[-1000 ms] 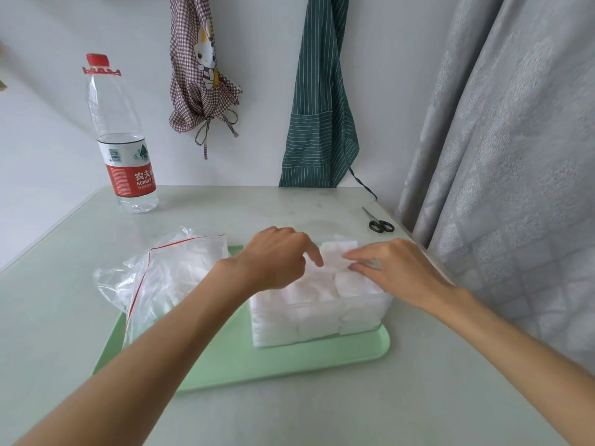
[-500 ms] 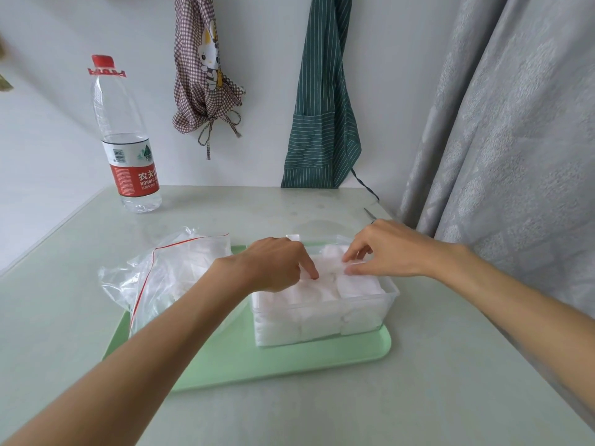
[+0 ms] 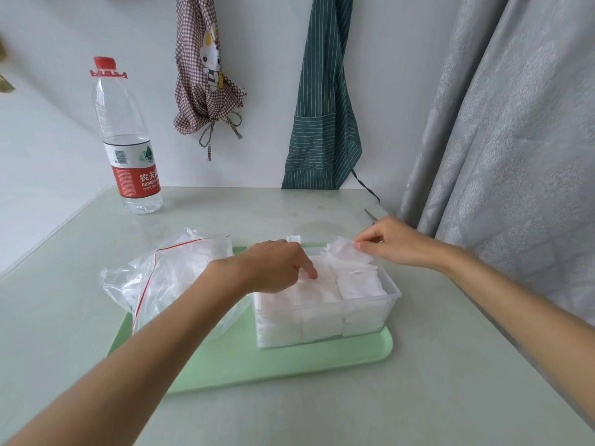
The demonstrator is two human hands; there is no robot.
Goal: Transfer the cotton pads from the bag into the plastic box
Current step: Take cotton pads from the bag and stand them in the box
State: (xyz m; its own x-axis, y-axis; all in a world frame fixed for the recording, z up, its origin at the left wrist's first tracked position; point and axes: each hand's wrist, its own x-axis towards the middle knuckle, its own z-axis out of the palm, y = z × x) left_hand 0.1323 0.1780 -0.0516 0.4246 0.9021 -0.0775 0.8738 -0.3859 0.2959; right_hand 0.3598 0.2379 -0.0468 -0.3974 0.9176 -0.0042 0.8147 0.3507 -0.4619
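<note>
A clear plastic box (image 3: 391,296) stands on the right half of a green tray (image 3: 289,365), packed with stacks of white cotton pads (image 3: 322,320). My left hand (image 3: 273,267) is over the box's left part, its index finger pressing down on the top pads. My right hand (image 3: 391,241) is at the box's far right corner and pinches the edge of a few lifted pads (image 3: 346,252) between thumb and fingertips. A crumpled clear zip bag (image 3: 167,275) with a red seal line lies on the tray's left side, partly under my left forearm.
A water bottle (image 3: 128,146) with a red label stands at the table's back left. Scissors (image 3: 372,215) lie behind my right hand, mostly hidden. A grey curtain (image 3: 515,140) hangs close along the right. Two aprons hang on the wall.
My right hand has drawn back to the box's far right corner and lifted a few pads by their edge. My left hand has stayed on the pads, index finger down.
</note>
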